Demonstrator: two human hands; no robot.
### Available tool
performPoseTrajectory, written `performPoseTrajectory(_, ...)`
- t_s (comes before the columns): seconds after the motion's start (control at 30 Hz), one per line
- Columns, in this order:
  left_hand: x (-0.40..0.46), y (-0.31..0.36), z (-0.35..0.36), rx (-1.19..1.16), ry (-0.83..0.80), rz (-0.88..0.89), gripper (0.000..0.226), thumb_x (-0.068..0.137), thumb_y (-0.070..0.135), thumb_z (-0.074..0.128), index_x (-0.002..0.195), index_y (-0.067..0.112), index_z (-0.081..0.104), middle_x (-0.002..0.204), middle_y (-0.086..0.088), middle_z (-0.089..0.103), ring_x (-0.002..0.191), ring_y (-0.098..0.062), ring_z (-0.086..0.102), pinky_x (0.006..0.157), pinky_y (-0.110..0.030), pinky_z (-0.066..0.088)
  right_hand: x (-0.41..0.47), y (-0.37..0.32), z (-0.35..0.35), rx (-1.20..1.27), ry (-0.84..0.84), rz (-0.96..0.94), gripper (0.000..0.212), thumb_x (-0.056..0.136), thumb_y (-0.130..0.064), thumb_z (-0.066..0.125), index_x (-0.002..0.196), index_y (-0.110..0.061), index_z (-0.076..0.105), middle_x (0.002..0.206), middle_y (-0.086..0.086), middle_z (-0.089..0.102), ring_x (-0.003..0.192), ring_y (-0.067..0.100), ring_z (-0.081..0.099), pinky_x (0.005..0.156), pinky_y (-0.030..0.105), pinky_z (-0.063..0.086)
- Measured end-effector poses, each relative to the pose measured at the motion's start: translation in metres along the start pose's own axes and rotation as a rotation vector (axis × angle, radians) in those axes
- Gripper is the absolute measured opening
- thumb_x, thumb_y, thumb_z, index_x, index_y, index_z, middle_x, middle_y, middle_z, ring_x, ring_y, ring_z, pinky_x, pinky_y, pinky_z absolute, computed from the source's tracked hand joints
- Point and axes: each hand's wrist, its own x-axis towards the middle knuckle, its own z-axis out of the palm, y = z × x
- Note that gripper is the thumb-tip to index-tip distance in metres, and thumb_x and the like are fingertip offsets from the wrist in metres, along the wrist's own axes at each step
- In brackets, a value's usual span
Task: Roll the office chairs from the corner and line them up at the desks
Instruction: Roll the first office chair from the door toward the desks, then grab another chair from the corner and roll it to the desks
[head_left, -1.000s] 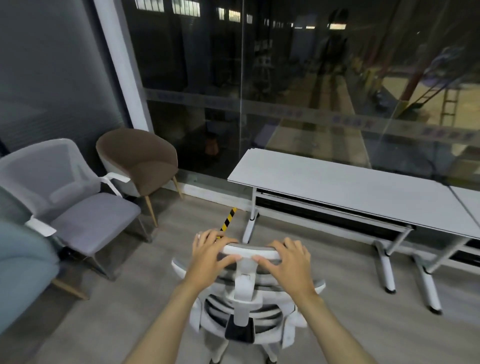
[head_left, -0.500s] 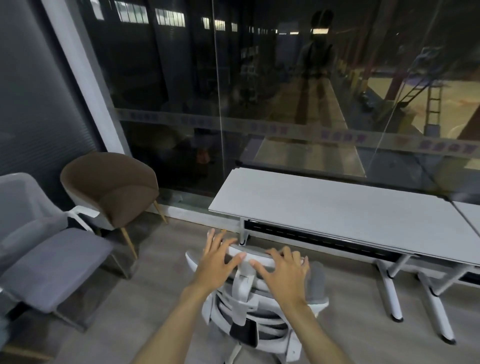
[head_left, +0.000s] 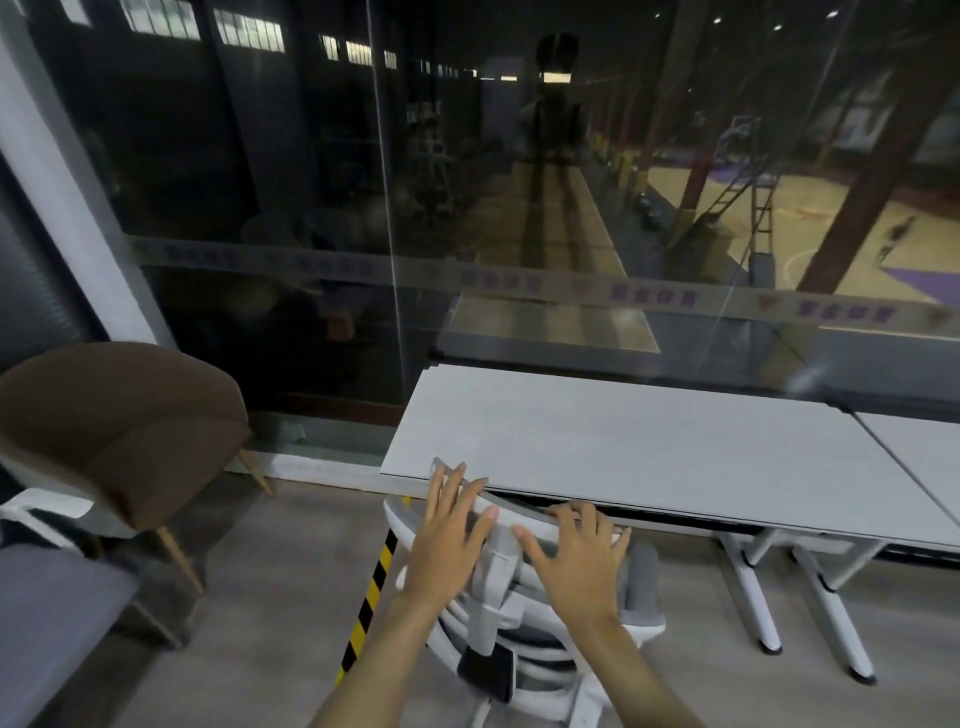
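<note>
Standing at the far left, partly cut off by the frame edge, is one grey-seated armchair (head_left: 47, 618) with white arms, and just beside it, further back against the glass wall (head_left: 311, 208), one brown tub chair (head_left: 119, 415) on slim wooden legs. A strip of yellow-and-black hazard tape (head_left: 371, 592) runs along the floor (head_left: 249, 597) from near the bench toward the camera.

One white office chair (head_left: 498, 613) with a mesh back stands in the near middle, seen from behind and above; its headrest (head_left: 514, 519) sits right at the near edge of the bench, close to that bench's left end, with the seat below it tucked partly underneath. Both hands lie on top of the headrest. The left hand (head_left: 449, 525) rests flat with its fingers (head_left: 452, 483) spread and straight, the tips reaching the bench edge. The right hand (head_left: 576, 551) lies beside it, a little nearer the camera, its fingers (head_left: 582, 517) bent loosely over the top rim of the headrest, thumb stretched toward the left hand; whether they actually clamp the rim cannot be told.

Two white benches are in view, butted end to end along the glass: the long one (head_left: 649, 457) in the middle, and a second (head_left: 924, 457) of which only a corner shows at the right edge. Both tops are bare. White splayed legs (head_left: 753, 597) stand under the right part of the long bench.
</note>
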Motion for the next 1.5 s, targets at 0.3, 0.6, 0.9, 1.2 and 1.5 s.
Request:
performPoseTrajectory(0.3, 0.013, 0.006, -0.01, -0.055, -0.064, -0.108, 0.058, 0.105, 0.047, 0.045, 0.156, 0.05, 0.019, 0.166, 0.023, -0.013, 0.154, -0.008, 0.013, 0.104, -0.026, 0.042, 0.03, -0.031, 0.007, -0.13, -0.122, 0.023, 0.065, 0.089, -0.074, 0.032, 0.099, -0.023, 0.071, 0.092, 0.002, 0.064, 0.09, 0.03, 0.061, 0.09, 0.069, 0.043)
performPoseTrajectory(0.6, -0.054, -0.006, -0.013, -0.055, -0.124, -0.279, 0.04, 0.103, 0.031, 0.052, 0.143, 0.025, 0.053, 0.144, 0.004, 0.048, 0.132, -0.015, 0.05, 0.104, -0.026, 0.042, 0.035, -0.041, -0.008, 0.075, -0.329, -0.094, 0.046, 0.098, -0.045, 0.05, 0.142, -0.033, 0.048, 0.139, -0.003, 0.052, 0.133, 0.022, 0.044, 0.106, 0.059, 0.03)
performPoseTrajectory(0.9, -0.195, 0.052, -0.036, 0.067, 0.037, -0.5, 0.032, 0.1, 0.02, 0.052, 0.13, 0.02, 0.062, 0.13, -0.003, 0.066, 0.123, -0.023, 0.058, 0.099, -0.032, 0.044, -0.059, -0.016, -0.062, 0.45, -0.501, -0.491, 0.023, 0.095, -0.022, 0.061, 0.118, -0.021, 0.067, 0.119, -0.002, 0.064, 0.108, 0.02, 0.062, 0.084, 0.032, 0.048)
performPoseTrajectory(1.2, -0.411, 0.084, -0.105, 0.274, 0.221, -0.788, 0.045, 0.098, 0.039, 0.045, 0.142, 0.032, 0.051, 0.141, 0.004, 0.059, 0.13, -0.023, 0.054, 0.105, -0.043, 0.047, -0.212, -0.099, -0.113, 0.395, -0.723, -0.882, 0.012, 0.098, -0.032, 0.057, 0.098, -0.031, 0.068, 0.091, -0.01, 0.072, 0.088, 0.015, 0.068, 0.072, 0.037, 0.058)
performPoseTrajectory(1.5, -0.689, 0.12, -0.193, 0.427, 0.463, -1.127, 0.037, 0.094, 0.033, 0.046, 0.128, 0.029, 0.059, 0.128, 0.002, 0.064, 0.121, -0.025, 0.059, 0.095, -0.039, 0.049, -0.458, -0.216, -0.18, 0.381, -0.814, -1.245, 0.015, 0.095, -0.032, 0.056, 0.1, -0.028, 0.069, 0.102, -0.001, 0.074, 0.099, 0.027, 0.068, 0.077, 0.034, 0.053)
